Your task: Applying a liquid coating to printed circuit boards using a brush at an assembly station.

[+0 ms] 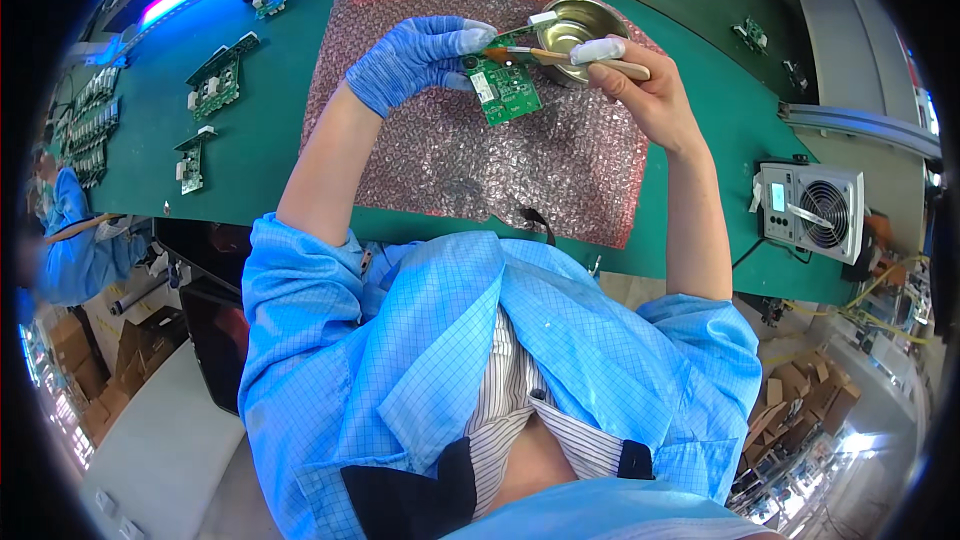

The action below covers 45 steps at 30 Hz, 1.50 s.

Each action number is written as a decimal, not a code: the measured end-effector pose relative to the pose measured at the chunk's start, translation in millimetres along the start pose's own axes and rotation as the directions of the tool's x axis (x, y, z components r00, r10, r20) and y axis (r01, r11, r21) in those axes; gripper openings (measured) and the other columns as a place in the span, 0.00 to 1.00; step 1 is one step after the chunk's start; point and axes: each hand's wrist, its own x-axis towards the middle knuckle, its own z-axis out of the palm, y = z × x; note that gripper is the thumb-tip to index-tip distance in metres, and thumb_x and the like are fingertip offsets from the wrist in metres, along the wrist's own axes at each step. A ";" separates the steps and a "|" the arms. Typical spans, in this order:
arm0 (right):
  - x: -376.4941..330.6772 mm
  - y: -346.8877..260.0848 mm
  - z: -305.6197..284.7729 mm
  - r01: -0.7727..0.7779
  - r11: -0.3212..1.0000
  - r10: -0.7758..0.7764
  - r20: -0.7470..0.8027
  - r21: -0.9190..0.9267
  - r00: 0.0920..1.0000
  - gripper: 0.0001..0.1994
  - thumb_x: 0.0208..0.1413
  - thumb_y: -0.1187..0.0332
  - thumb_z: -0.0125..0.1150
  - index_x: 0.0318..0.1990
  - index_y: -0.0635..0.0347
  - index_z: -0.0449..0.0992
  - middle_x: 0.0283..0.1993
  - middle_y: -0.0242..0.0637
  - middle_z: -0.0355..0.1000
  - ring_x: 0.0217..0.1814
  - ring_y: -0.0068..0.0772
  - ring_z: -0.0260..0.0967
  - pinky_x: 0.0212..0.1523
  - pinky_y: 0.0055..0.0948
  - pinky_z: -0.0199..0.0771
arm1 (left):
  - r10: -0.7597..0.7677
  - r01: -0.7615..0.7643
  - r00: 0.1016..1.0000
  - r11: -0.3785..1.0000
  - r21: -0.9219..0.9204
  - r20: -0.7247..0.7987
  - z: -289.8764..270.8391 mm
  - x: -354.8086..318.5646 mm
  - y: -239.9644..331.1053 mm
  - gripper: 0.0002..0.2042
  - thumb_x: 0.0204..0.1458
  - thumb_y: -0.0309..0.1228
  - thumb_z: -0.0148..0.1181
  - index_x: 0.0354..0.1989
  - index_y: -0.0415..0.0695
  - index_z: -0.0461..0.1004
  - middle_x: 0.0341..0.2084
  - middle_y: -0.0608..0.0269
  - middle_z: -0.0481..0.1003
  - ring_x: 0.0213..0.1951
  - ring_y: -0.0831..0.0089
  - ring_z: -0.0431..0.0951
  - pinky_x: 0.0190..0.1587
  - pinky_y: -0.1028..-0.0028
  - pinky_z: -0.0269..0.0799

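My left hand [415, 62], in a blue striped glove with pale fingertips, grips a green circuit board [513, 100] by its left edge. The board hangs tilted over the bubble wrap, with a white part and dark components on it. Between thumb and fingers of my right hand [645, 90] is a small brush [555, 57] with a wooden handle. White covers sit on some of these fingers. The brush's brown bristles lie over the board's upper part; whether they touch it I cannot tell. Just behind the brush stands a round metal bowl [590, 18].
Pink bubble wrap [450, 170] covers the middle of the green table [270, 160]. More circuit boards [215, 80] lie at the left, with a row of them farther left. A boxy fan unit [812, 208] stands at the right. Another person's blue sleeve [85, 250] shows at the far left.
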 end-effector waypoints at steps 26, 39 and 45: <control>-11.9 -5.3 30.7 0.134 0.943 -0.158 -0.058 -0.304 0.986 0.08 0.48 0.72 0.50 0.36 0.64 0.70 0.23 0.30 0.66 0.24 0.16 0.61 0.25 0.18 0.60 | 0.103 -0.080 0.989 0.978 0.194 -0.109 13.5 6.5 8.6 0.17 0.41 0.39 0.60 0.37 0.43 0.72 0.30 0.64 0.74 0.31 0.77 0.74 0.29 0.81 0.73; -22.7 -7.4 9.3 -0.011 1.000 0.004 -0.271 -0.026 0.963 0.11 0.46 0.67 0.51 0.36 0.63 0.71 0.23 0.27 0.64 0.22 0.13 0.58 0.22 0.14 0.55 | 0.125 -0.110 0.989 0.980 0.166 -0.081 17.2 6.1 9.3 0.17 0.40 0.38 0.61 0.37 0.43 0.73 0.29 0.63 0.74 0.32 0.76 0.75 0.30 0.80 0.73; -38.4 2.8 7.1 -0.142 0.981 0.159 -0.124 0.132 0.979 0.10 0.45 0.68 0.52 0.34 0.65 0.70 0.23 0.27 0.64 0.23 0.14 0.58 0.23 0.14 0.56 | 0.165 -0.156 0.985 0.975 0.159 -0.049 12.4 1.3 8.4 0.17 0.42 0.36 0.59 0.39 0.41 0.71 0.33 0.63 0.73 0.35 0.75 0.74 0.32 0.78 0.74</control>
